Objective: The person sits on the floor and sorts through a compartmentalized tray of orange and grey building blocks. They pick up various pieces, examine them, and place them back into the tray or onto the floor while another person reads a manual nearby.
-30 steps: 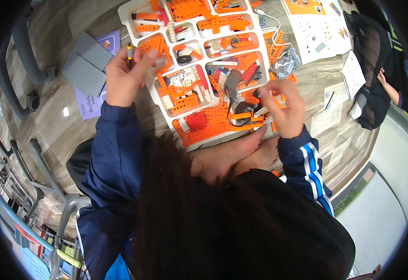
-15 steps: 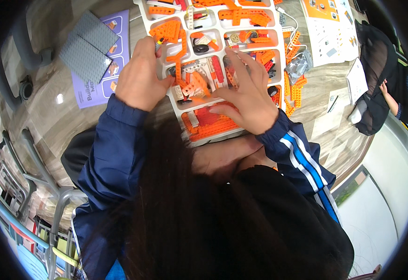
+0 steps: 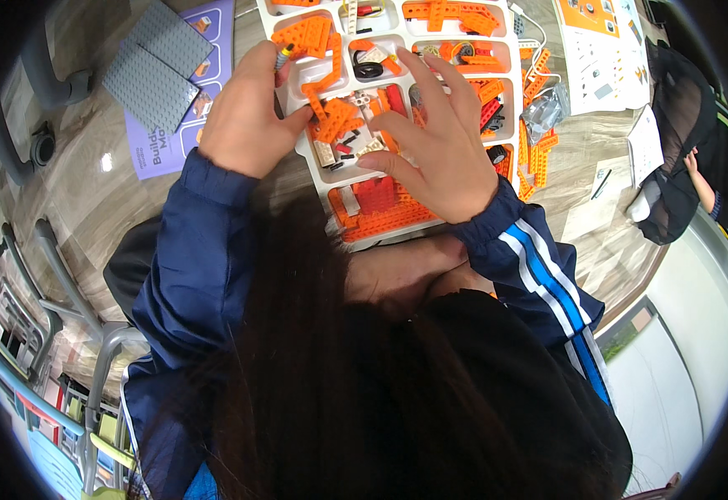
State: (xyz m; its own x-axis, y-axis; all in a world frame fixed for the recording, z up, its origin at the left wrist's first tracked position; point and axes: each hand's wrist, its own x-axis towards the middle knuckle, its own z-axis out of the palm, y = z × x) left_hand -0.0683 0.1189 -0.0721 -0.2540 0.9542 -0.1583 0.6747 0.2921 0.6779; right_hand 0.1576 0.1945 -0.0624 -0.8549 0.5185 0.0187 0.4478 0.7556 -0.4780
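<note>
My left hand (image 3: pixel 247 117) is closed around an assembly of orange toy building beams (image 3: pixel 322 79), at the left side of a white sorting tray (image 3: pixel 424 218). A small yellow-and-grey piece (image 3: pixel 284 57) shows at its fingertips. Over the tray's right half hovers my right hand (image 3: pixel 447 150), fingers spread and nothing visible in them. Below its thumb lies a compartment with small black, red and white pieces (image 3: pixel 347 150). The nearest compartment holds orange beams (image 3: pixel 380 223) and red pieces (image 3: pixel 374 196). My right hand hides part of the middle compartments.
Grey studded plates (image 3: pixel 154 79) lie on a purple booklet (image 3: pixel 151 158) at left. Right of the tray are loose orange beams (image 3: pixel 537 158), a clear plastic bag (image 3: pixel 544 112) and instruction sheets (image 3: pixel 601 83). Another person's hand (image 3: pixel 701 183) shows far right. Chair legs (image 3: pixel 55 283) stand at left.
My right hand has shifted slightly and its fingers have spread, uncovering small pieces in the compartment. My left hand keeps its hold, with the orange assembly slightly moved. The view has shifted a little.
</note>
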